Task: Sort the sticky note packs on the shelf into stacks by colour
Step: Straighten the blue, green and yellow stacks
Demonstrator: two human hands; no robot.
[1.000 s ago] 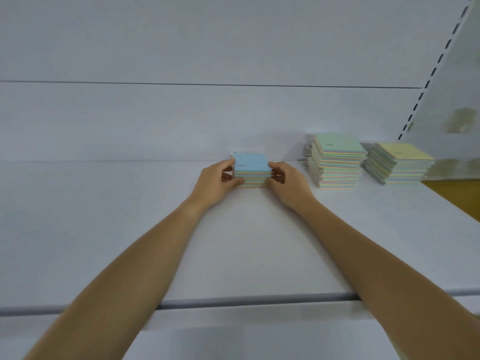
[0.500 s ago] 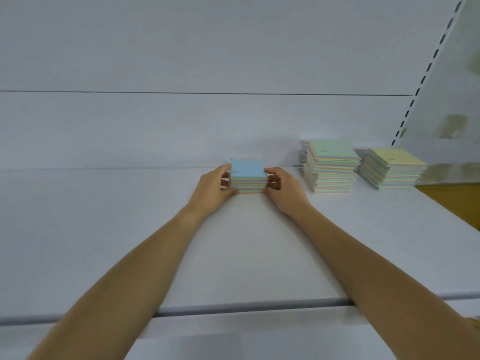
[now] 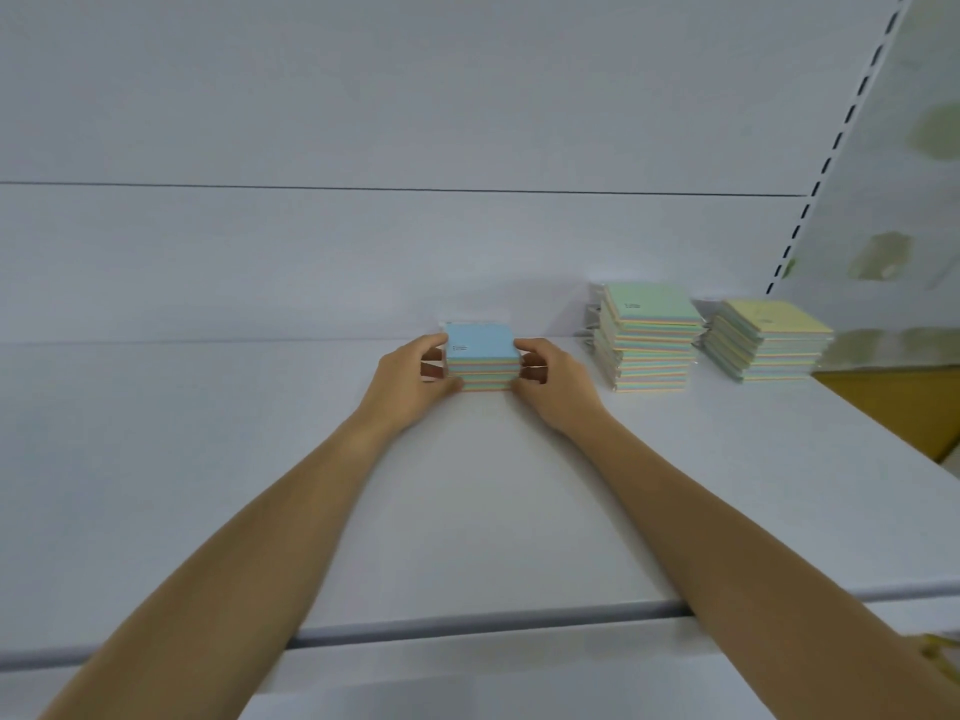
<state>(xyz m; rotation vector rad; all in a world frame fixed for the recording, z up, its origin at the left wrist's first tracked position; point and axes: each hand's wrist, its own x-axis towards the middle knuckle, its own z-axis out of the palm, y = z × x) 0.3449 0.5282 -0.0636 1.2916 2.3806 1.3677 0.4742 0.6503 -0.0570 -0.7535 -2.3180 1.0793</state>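
Observation:
A short stack of sticky note packs with a blue top (image 3: 480, 350) stands on the white shelf (image 3: 483, 501), near its back wall. My left hand (image 3: 410, 379) grips the stack's left side, and my right hand (image 3: 550, 381) grips its right side, fingers curled around the edges. To the right stands a taller stack with a green top (image 3: 647, 337). Further right is a lower stack with a yellow top (image 3: 769, 337).
The shelf's back panel (image 3: 363, 252) rises just behind the stacks. A slotted upright (image 3: 826, 163) and a side panel close off the right end. The shelf's front lip (image 3: 467, 623) runs across under my forearms. A brown surface (image 3: 904, 407) lies beyond the right end.
Both hands stay around the blue-topped stack. The stack and hands sit slightly lower in view, mostly from the camera tilting.

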